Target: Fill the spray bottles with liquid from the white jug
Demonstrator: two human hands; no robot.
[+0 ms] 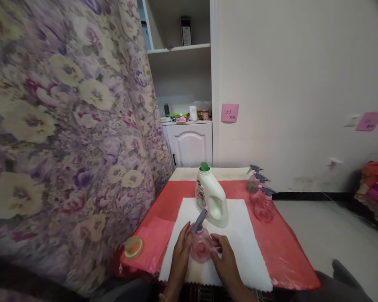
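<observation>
A see-through pink spray bottle [201, 248] with a grey trigger head [199, 221] stands on a white cloth [239, 247] between my two hands. Along its left side lie the fingers of my left hand [182, 247], partly hidden behind it. My right hand [224, 256] grips the bottle's right side with thumb and bent fingers. Just beyond it is a white jug [214, 199] with a handle, a printed label and a green top [204, 167].
Several similar spray bottles [263, 209] stand at the table's right side. On the left, a round yellowish container [134, 247] sits on the red table cover [283, 247]. A floral curtain [82, 138] hangs left; a white cabinet [190, 142] and wall stand behind.
</observation>
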